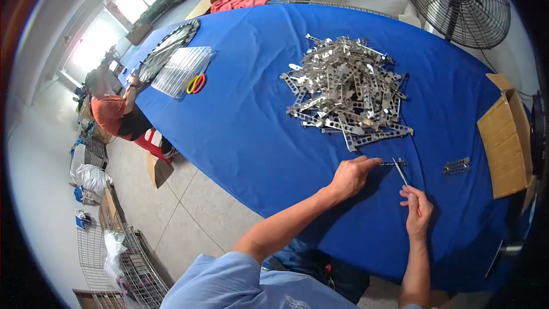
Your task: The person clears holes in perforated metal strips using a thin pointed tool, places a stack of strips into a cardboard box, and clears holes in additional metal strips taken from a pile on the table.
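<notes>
My left hand (350, 178) is closed, its thumb and forefinger pinching one end of a small perforated metal strip (392, 163) just above the blue cloth. In my right hand (418, 213) is a slim pointed metal tool (402, 176) with a bit of red at its handle; its exact kind does not show. The tool's tip meets or crosses the far end of the strip. Beyond both hands rises a large heap of perforated metal strips (349, 88). To the right of the tool lies a small separate group of strips (457, 166).
A blue cloth (246, 131) covers the long table. Yellow-and-red scissors (196, 83) lie beside a wire rack (180, 71). An open cardboard box (506, 140) stands at the right edge, with a large fan (457, 0) behind. Another person (111, 109) sits at the far left end.
</notes>
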Demonstrator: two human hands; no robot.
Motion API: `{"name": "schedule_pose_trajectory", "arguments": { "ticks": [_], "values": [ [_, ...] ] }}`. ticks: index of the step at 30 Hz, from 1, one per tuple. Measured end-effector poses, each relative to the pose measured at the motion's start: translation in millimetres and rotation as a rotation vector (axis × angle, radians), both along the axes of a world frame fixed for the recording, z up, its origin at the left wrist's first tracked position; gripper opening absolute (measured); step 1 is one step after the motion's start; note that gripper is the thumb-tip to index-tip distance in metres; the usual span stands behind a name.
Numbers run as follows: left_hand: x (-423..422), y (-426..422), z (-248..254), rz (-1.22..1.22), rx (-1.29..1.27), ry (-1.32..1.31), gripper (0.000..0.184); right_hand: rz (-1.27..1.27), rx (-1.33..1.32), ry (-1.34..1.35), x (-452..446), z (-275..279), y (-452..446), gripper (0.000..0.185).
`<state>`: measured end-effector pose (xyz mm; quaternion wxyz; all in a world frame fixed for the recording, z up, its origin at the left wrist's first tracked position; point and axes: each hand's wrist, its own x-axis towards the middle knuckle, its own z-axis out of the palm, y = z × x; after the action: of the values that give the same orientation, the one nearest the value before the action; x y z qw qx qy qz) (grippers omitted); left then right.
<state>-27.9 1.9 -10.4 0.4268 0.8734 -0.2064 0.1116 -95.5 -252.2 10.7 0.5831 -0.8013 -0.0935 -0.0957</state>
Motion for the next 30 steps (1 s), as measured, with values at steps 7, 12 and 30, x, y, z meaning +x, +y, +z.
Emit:
{"name": "schedule_pose_trajectory", "arguments": {
  "ticks": [7, 12, 30],
  "values": [
    [-2.6, -1.8, 4.1, 0.010, -0.014, 0.012, 0.041, -0.002, 0.033, 0.037, -2.3, -8.1, -8.0, 0.029],
    [-1.8, -0.6, 6.6, 0.013, -0.032, -0.020, 0.042, 0.010, 0.002, 0.001, -0.4, 5.1, 1.6, 0.029],
    [-1.5, 0.3, 9.2, 0.012, 0.025, 0.053, 0.039, 0.003, 0.055, 0.030, 0.1, -0.7, -0.8, 0.027]
  ]
}}
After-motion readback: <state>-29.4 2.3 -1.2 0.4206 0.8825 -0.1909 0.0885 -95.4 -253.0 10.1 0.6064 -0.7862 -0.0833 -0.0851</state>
